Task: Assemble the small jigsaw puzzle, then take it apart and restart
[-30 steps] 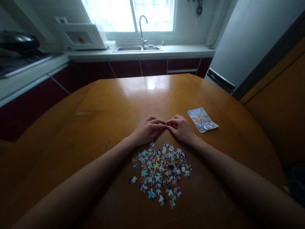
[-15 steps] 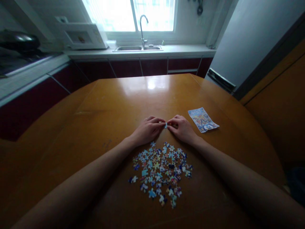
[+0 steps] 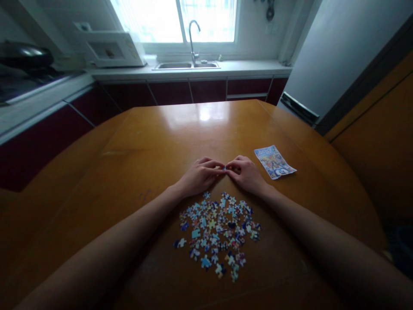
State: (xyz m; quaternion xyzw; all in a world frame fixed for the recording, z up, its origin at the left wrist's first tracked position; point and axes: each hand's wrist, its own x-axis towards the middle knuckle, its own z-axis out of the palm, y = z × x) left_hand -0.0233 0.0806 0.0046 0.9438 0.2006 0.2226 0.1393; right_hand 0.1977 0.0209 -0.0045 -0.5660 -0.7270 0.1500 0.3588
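Note:
My left hand (image 3: 204, 173) and my right hand (image 3: 243, 173) meet at the fingertips over the middle of the wooden table. Between them they pinch a small light-blue jigsaw piece (image 3: 225, 168), mostly covered by the fingers; whether it is one piece or two joined cannot be made out. Closer to me, between my forearms, a loose pile of jigsaw pieces (image 3: 212, 224) is spread on the tabletop, in blue, white, yellow and purple. To the right of my right hand lies a colourful printed picture sheet (image 3: 275, 162), its near edge curling slightly.
The brown wooden table (image 3: 155, 142) has a rounded outline. Beyond it runs a counter with a sink (image 3: 176, 66), a faucet (image 3: 192, 41) and a white microwave (image 3: 108, 49). A pan (image 3: 24, 56) sits at the far left, and a refrigerator (image 3: 342, 51) stands at the right.
My left fingers have closed further over the light-blue piece, so less of it shows. The pile and the picture sheet stay where they were.

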